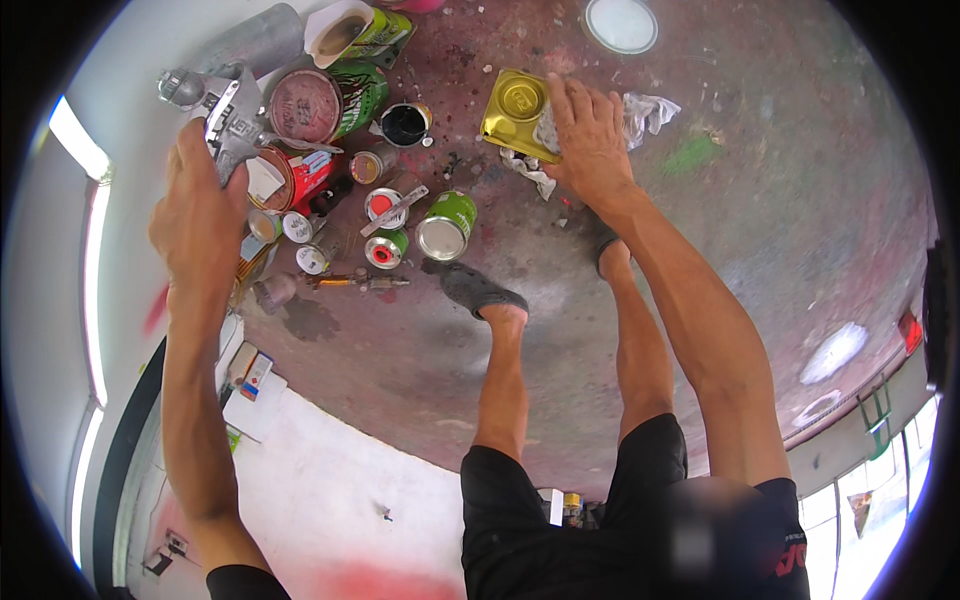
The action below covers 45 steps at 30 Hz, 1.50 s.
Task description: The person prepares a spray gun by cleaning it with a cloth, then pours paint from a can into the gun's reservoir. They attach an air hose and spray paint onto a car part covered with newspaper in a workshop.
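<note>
My left hand is raised at the upper left, closed around a silver spray gun. At the upper middle my right hand lies over the right side of a gold rectangular tin can. Its thumb and fingers span that side of the can, and the palm hides the contact. A greyish-white patch shows between thumb and fingers; I cannot tell whether it is cloth or part of the can. Crumpled white paper or rag sticks out beyond this hand, and another crumpled piece lies below the can.
Paint cans crowd the left: a green can with a pinkish lid, a red can, an open dark pot, and a green tin near my shoe. A scraper-like strip rests over a small can. A white round lid is at the top.
</note>
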Motion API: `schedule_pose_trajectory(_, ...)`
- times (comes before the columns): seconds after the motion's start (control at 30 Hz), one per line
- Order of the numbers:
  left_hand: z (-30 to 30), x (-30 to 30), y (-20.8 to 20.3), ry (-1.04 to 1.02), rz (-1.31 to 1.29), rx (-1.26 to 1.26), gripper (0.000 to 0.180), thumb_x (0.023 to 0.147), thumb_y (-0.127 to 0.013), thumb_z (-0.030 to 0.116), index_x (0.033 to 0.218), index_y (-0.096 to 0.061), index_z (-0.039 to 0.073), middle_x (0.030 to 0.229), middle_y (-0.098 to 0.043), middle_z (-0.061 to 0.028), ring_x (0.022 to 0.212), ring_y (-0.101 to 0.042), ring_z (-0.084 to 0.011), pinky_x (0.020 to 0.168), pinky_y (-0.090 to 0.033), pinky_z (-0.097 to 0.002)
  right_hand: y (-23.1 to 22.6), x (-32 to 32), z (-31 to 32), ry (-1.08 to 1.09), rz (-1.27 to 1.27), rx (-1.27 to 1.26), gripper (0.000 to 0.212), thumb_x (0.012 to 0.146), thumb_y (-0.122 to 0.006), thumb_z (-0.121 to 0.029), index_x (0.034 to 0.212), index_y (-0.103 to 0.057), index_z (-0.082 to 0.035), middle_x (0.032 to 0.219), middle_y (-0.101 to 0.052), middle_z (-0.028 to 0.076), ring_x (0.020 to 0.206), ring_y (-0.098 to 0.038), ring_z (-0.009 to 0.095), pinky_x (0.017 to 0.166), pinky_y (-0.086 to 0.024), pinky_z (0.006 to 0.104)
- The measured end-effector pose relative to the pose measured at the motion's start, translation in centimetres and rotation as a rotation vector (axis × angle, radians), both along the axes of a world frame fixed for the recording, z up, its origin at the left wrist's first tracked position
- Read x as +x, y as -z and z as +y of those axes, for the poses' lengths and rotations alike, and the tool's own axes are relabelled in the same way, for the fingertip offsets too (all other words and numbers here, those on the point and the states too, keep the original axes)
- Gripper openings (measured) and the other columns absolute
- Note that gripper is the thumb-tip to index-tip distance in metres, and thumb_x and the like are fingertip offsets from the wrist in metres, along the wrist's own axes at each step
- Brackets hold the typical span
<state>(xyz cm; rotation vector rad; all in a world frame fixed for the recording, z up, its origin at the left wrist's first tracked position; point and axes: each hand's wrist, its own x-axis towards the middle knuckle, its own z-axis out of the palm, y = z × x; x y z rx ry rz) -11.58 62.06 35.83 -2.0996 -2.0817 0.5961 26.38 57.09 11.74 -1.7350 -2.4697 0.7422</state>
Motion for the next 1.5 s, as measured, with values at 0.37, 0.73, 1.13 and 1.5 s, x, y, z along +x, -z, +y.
schedule_pose_trajectory(0.37, -12.4, 3.1, 14.6, -1.101, -1.116, 0.306, 0.052, 0.093, -0.068, 0.0, 0.142, -0.049, 0.0, 0.121, -0.068, -0.0154, 0.098, -0.071, -0.026, 0.087, -0.058, -0.0417, -1.8, -0.1, 1.4, -0.209, -0.127, -0.017, 0.116, 0.078, -0.096, -0.039, 0.175, -0.032, -0.043, 0.164, -0.047, 0.022, 0.137, -0.056, 0.046, 0.112, -0.048, 0.0616)
schedule_pose_trajectory(0.73, -28.2, 19.3, 21.7, -1.154, -1.311, 0.28, 0.067, 0.089, -0.056, -0.01, 0.154, -0.046, 0.005, 0.137, -0.065, -0.0103, 0.102, -0.069, -0.0227, 0.09, -0.055, -0.0359, -13.5, 1.8, 0.6, -0.206, -0.227, -0.067, 0.102, 0.078, -0.092, -0.033, 0.169, -0.048, -0.041, 0.159, -0.045, 0.034, 0.138, -0.053, 0.053, 0.116, -0.047, 0.059)
schedule_pose_trajectory(1.13, -26.9, 23.2, 18.3, -0.779, -1.403, 0.142, 0.067, 0.087, -0.08, 0.0, 0.148, -0.052, 0.008, 0.131, -0.07, -0.0215, 0.115, -0.069, -0.0484, 0.094, -0.055, -0.0556, -28.4, 2.8, 0.6, -0.52, -0.758, -0.183, 0.102, 0.078, -0.088, -0.026, 0.17, -0.045, -0.04, 0.152, -0.048, 0.033, 0.115, -0.062, 0.047, 0.095, -0.053, 0.0557)
schedule_pose_trajectory(1.5, -27.9, 24.5, 17.6, -0.709, -1.463, 0.144, 0.077, 0.078, -0.089, 0.003, 0.146, -0.053, 0.008, 0.132, -0.067, -0.0183, 0.114, -0.069, -0.0458, 0.094, -0.055, -0.0546, -31.0, 1.6, -1.0, -0.573, -0.98, -0.261, 0.102, 0.079, -0.09, -0.033, 0.17, -0.043, -0.039, 0.152, -0.049, 0.032, 0.117, -0.062, 0.045, 0.091, -0.053, 0.0536)
